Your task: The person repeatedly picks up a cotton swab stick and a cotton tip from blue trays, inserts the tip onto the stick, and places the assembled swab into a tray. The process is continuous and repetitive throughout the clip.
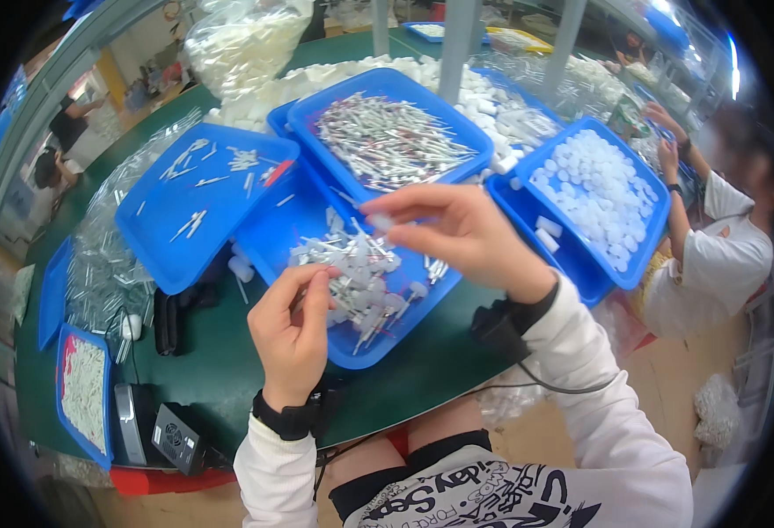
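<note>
Above a blue tray [358, 359] of thin white sticks with translucent whitish caps, my right hand [470, 233] pinches a small translucent whitish cap [380, 222] between thumb and fingers. My left hand [292, 330] is closed in a pinch at the tray's near left side, its fingertips by the heap of capped sticks [352, 264]. Whatever lies between those fingertips is too small to make out. Another blue tray [484, 145], full of loose thin white sticks [387, 141], rests just beyond my right hand.
On the left, a blue tray [154, 238] carries a few scattered sticks. A tilted blue tray [660, 229] of whitish caps [598, 189] stands right. Clear plastic tubes [96, 264] spread along the green table [378, 400]. A co-worker [712, 229] works at the right.
</note>
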`<move>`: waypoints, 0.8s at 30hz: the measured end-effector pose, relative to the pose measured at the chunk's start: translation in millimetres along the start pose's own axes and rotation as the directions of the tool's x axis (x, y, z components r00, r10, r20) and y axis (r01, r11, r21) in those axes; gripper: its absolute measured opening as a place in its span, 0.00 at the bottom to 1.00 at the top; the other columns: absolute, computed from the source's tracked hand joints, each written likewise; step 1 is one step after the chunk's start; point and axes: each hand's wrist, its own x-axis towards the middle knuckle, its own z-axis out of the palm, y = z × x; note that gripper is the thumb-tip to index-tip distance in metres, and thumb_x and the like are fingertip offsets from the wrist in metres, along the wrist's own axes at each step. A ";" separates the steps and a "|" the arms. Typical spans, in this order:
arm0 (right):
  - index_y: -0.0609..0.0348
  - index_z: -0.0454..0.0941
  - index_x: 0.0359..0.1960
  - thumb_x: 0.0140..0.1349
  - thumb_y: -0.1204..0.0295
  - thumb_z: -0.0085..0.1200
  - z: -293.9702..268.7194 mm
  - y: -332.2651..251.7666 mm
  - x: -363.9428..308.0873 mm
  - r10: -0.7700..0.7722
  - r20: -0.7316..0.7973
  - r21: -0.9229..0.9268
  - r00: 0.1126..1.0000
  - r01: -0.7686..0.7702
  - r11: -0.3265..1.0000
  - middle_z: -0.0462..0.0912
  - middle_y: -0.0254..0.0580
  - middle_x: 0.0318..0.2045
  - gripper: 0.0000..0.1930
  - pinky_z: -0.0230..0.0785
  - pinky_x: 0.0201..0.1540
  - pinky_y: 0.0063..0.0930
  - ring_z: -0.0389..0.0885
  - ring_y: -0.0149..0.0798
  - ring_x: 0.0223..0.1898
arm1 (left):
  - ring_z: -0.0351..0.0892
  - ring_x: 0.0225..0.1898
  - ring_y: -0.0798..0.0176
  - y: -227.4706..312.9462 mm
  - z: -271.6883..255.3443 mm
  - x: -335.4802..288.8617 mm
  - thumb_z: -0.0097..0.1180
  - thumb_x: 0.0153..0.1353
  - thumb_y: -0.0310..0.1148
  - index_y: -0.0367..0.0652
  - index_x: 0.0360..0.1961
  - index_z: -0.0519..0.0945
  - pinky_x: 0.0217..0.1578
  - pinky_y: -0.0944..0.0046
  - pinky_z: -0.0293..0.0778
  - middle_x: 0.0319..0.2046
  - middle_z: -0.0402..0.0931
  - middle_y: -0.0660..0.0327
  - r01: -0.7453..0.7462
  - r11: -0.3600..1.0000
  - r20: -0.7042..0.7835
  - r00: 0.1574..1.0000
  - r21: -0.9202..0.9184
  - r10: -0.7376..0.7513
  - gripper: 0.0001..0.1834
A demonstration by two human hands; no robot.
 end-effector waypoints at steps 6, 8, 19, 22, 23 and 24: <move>0.63 0.76 0.50 0.64 0.75 0.57 38.1 28.1 20.6 -0.005 0.115 0.451 0.993 -0.047 0.891 0.82 0.40 0.46 0.14 0.72 0.55 0.27 0.80 0.32 0.50 | 0.73 0.30 0.77 -2.5 -3.6 1.1 0.54 0.65 0.23 0.33 0.38 0.80 0.28 0.76 0.67 0.31 0.81 0.63 0.026 0.999 -0.067 0.997 0.045 -0.023 0.05; 0.63 0.76 0.50 0.63 0.76 0.58 36.1 32.7 18.1 0.010 0.142 0.390 0.990 -0.065 0.919 0.81 0.42 0.46 0.14 0.72 0.55 0.28 0.80 0.33 0.50 | 0.73 0.29 0.77 -4.3 -2.7 1.9 0.54 0.64 0.23 0.33 0.38 0.80 0.27 0.76 0.67 0.30 0.81 0.62 -0.008 0.998 -0.069 0.998 0.060 0.012 0.05; 0.64 0.77 0.50 0.60 0.80 0.59 32.6 30.9 12.2 -0.024 0.138 0.176 0.990 -0.001 0.984 0.82 0.43 0.47 0.15 0.74 0.53 0.29 0.81 0.36 0.49 | 0.76 0.24 0.69 -3.2 -2.0 1.2 0.57 0.59 0.22 0.36 0.36 0.81 0.24 0.70 0.69 0.30 0.82 0.58 -0.041 0.972 -0.043 0.998 0.231 0.053 0.04; 0.65 0.77 0.49 0.59 0.80 0.59 29.3 31.4 11.4 -0.088 0.133 0.004 0.987 0.088 0.996 0.82 0.44 0.46 0.15 0.75 0.52 0.29 0.82 0.36 0.47 | 0.76 0.24 0.68 0.1 -2.0 2.6 0.57 0.59 0.22 0.36 0.35 0.81 0.24 0.70 0.69 0.29 0.82 0.57 -0.049 0.959 -0.036 0.997 0.279 0.062 0.04; 0.65 0.78 0.49 0.59 0.80 0.60 29.4 31.7 11.0 -0.091 0.127 0.011 0.988 0.091 0.996 0.82 0.44 0.46 0.15 0.75 0.52 0.29 0.82 0.36 0.47 | 0.76 0.24 0.68 1.1 -1.3 2.6 0.57 0.59 0.22 0.36 0.35 0.81 0.24 0.70 0.70 0.29 0.82 0.57 -0.042 0.957 -0.034 0.998 0.287 0.054 0.04; 0.65 0.78 0.49 0.58 0.81 0.60 30.1 31.9 11.1 -0.097 0.124 0.018 0.988 0.095 0.995 0.82 0.44 0.45 0.15 0.75 0.52 0.29 0.82 0.36 0.47 | 0.76 0.24 0.67 1.9 -1.2 2.5 0.57 0.59 0.22 0.36 0.35 0.81 0.24 0.69 0.70 0.29 0.82 0.57 -0.035 0.955 -0.034 0.998 0.296 0.047 0.04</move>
